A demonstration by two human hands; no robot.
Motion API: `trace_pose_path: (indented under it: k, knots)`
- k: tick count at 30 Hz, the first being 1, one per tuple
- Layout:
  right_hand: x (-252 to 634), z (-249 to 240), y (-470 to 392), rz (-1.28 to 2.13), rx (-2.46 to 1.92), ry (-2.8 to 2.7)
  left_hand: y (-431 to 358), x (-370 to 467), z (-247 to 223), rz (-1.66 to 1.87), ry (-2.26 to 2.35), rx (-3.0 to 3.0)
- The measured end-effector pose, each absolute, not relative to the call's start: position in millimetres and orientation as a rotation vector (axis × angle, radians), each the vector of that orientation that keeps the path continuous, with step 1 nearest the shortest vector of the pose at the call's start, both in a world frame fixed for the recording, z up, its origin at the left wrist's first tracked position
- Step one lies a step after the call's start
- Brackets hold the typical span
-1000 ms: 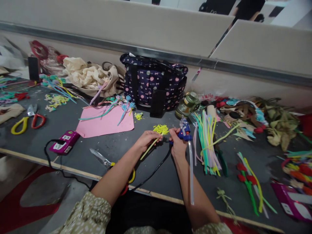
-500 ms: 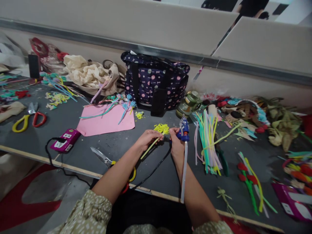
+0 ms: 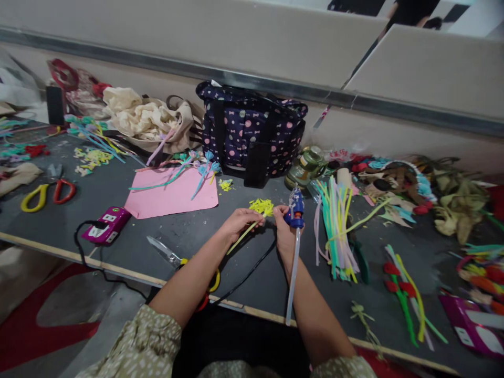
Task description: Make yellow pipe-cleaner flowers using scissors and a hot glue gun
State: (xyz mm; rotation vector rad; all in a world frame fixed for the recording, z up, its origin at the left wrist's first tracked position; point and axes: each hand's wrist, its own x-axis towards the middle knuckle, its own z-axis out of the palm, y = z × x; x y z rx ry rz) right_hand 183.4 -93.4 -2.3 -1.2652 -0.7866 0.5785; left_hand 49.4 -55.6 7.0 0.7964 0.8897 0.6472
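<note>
Pinched in my left hand (image 3: pixel 244 219) is a pale yellow pipe cleaner stem (image 3: pixel 241 239), slanting down toward me. Its upper tip meets my fingers beside a pile of bright yellow clippings (image 3: pixel 261 206) on the table. My right hand (image 3: pixel 284 226) is closed around a blue glue gun (image 3: pixel 296 212); a long clear glue stick (image 3: pixel 293 278) sticks out of its back end toward me. The right thumb and forefinger are close to the stem's tip; whether they touch it I cannot tell. Under my left forearm lie scissors (image 3: pixel 167 253), partly hidden.
Right of the glue gun lies a bundle of pastel pipe cleaners (image 3: pixel 334 231). A pink sheet (image 3: pixel 173 197) with pipe cleaner flowers, a dark patterned bag (image 3: pixel 252 126), a phone (image 3: pixel 256 165) and a green bottle (image 3: pixel 305 168) stand or lie behind. A purple power box (image 3: pixel 106 226) is at left.
The glue gun has tilted slightly, its glue stick's near end swinging a little to the left. My left hand keeps its hold on the stem almost unmoved.
</note>
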Motion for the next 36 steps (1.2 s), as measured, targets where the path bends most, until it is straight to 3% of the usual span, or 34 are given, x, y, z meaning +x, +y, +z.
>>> trace_pose_path:
  k: [36]
  knots:
    - [183.2,2.9,-95.7,0.582,-1.264,-0.802,-55.5,49.7,5.4,0.682,0.896,0.849]
